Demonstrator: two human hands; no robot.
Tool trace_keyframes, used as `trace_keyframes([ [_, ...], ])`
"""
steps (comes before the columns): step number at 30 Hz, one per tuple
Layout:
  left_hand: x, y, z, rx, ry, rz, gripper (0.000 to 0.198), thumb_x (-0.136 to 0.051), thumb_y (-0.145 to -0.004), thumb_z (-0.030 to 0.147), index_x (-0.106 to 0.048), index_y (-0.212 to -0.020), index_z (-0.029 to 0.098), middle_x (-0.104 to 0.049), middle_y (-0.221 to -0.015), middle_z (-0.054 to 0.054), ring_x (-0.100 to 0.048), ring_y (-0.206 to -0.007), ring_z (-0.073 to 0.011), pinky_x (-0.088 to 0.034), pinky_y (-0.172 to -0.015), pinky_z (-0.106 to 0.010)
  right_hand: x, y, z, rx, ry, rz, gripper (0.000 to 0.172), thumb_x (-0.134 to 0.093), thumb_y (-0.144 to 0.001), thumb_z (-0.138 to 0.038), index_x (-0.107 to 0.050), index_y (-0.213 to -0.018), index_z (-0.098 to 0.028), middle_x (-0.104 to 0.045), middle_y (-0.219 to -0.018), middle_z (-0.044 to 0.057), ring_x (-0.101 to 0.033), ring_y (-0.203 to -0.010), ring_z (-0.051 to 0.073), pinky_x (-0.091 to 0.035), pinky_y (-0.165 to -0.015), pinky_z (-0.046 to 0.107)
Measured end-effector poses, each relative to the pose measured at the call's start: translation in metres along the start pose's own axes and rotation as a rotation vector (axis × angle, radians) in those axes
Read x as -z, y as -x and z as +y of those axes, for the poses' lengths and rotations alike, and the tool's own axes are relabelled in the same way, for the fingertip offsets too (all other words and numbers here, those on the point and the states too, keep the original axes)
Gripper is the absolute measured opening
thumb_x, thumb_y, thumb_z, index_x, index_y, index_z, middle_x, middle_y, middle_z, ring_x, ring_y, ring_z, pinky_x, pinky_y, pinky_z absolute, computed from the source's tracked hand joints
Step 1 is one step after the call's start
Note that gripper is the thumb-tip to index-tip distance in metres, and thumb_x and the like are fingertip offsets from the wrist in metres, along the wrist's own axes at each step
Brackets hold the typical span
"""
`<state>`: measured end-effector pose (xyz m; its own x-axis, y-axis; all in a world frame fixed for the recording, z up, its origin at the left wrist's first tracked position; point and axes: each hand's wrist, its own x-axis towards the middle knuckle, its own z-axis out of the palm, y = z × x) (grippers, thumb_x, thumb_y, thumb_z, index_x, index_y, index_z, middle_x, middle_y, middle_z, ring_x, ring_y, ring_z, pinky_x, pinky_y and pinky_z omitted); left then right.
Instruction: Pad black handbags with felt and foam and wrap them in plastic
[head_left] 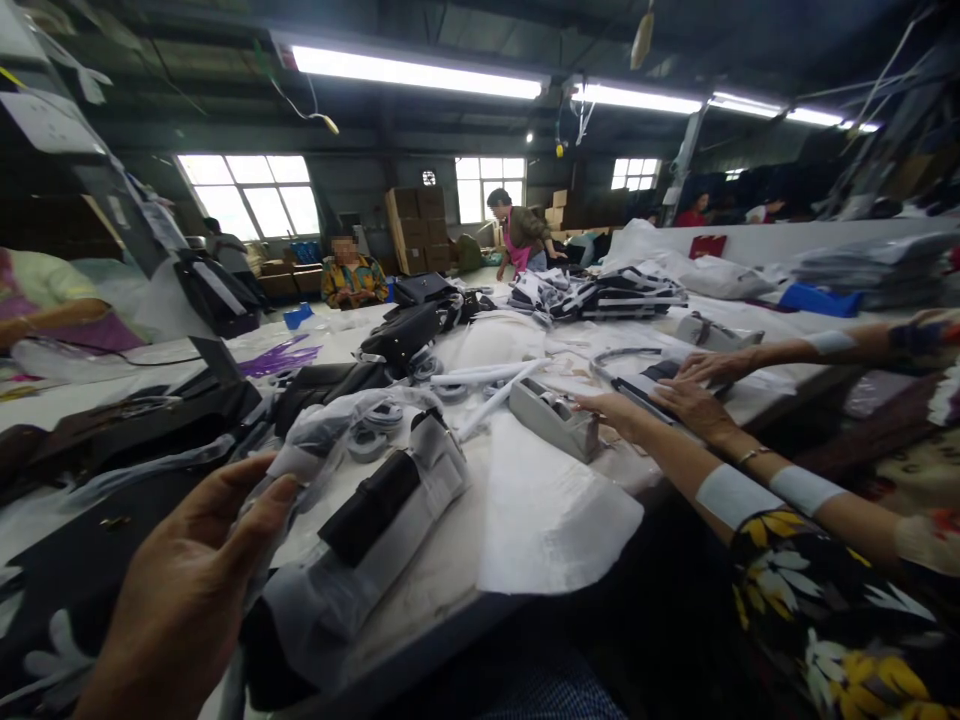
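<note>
My left hand (191, 560) pinches a translucent plastic wrap (296, 462) between thumb and fingers; what is inside is unclear. Close by lies a black handbag (375, 508), partly covered in thin white wrapping (352, 590), near the table's front edge. My right hand (616, 412) reaches from a dark flowered sleeve to a grey tape dispenser (555, 415). Its fingers are closed at the dispenser's end, and whatever they hold is hidden. A pale strip (735, 495) is stuck on that forearm.
At right, a co-worker's hands (697, 400) work on a dark flat piece (641, 395). White sheets (551, 515) overhang the front edge. Black bags (405, 335) and rolls of grey strap (367, 443) cover the table's middle. A metal post (214, 355) stands at left.
</note>
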<state>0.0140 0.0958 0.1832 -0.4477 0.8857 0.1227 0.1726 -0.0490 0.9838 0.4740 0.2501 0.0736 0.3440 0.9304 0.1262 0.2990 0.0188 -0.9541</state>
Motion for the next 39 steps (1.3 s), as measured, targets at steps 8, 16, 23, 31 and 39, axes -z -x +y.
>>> trace_keyframes([
  [8,0.001,-0.002,-0.005,-0.013,-0.022,0.018,0.062,-0.086,-0.052,0.06,-0.073,-0.104,0.028,-0.075,-0.079,0.003,-0.069,-0.075,-0.0192,-0.054,-0.061,-0.023,0.036,0.027,-0.018,-0.167,-0.137,-0.043,0.023,-0.075,-0.08,-0.037,-0.075,-0.082,-0.014,-0.074,-0.102,0.015,-0.069,-0.093,0.021,-0.054,-0.084,0.032],
  [16,-0.001,-0.006,-0.006,0.077,0.194,-0.017,0.076,-0.092,-0.041,0.057,-0.072,-0.108,0.028,-0.076,-0.08,0.003,-0.063,-0.062,-0.0133,-0.052,-0.054,-0.019,0.022,0.056,0.032,-0.232,-0.118,0.074,0.021,-0.087,-0.065,-0.029,-0.074,-0.067,-0.013,-0.073,-0.072,0.011,-0.055,-0.049,0.011,-0.052,-0.052,0.026],
  [23,0.003,-0.007,-0.008,0.098,0.264,-0.083,0.06,-0.092,-0.052,0.049,-0.072,-0.104,0.027,-0.076,-0.084,0.003,-0.067,-0.069,-0.0129,-0.054,-0.061,-0.019,0.019,0.065,0.026,-0.094,-0.082,0.163,0.032,-0.089,-0.056,-0.042,-0.073,-0.06,-0.015,-0.07,-0.061,0.008,-0.05,-0.045,0.011,-0.046,-0.047,0.026],
  [31,0.004,-0.007,-0.014,0.016,0.29,-0.193,0.065,-0.088,-0.06,0.05,-0.065,-0.114,0.02,-0.076,-0.094,-0.002,-0.07,-0.084,-0.0166,-0.053,-0.071,-0.021,-0.057,0.139,-0.075,0.314,-0.223,-0.134,0.034,-0.077,-0.076,-0.05,-0.078,-0.085,-0.018,-0.074,-0.078,0.006,-0.056,-0.055,0.013,-0.05,-0.061,0.03],
  [39,-0.001,-0.001,-0.02,-0.225,0.206,-0.215,0.044,-0.078,-0.074,0.048,-0.066,-0.104,0.017,-0.073,-0.102,-0.005,-0.068,-0.094,-0.0193,-0.051,-0.081,-0.026,-0.159,0.208,-0.17,0.482,-0.557,-0.608,0.022,-0.074,-0.084,-0.039,-0.076,-0.084,-0.017,-0.073,-0.072,0.005,-0.06,-0.056,0.013,-0.05,-0.056,0.025],
])
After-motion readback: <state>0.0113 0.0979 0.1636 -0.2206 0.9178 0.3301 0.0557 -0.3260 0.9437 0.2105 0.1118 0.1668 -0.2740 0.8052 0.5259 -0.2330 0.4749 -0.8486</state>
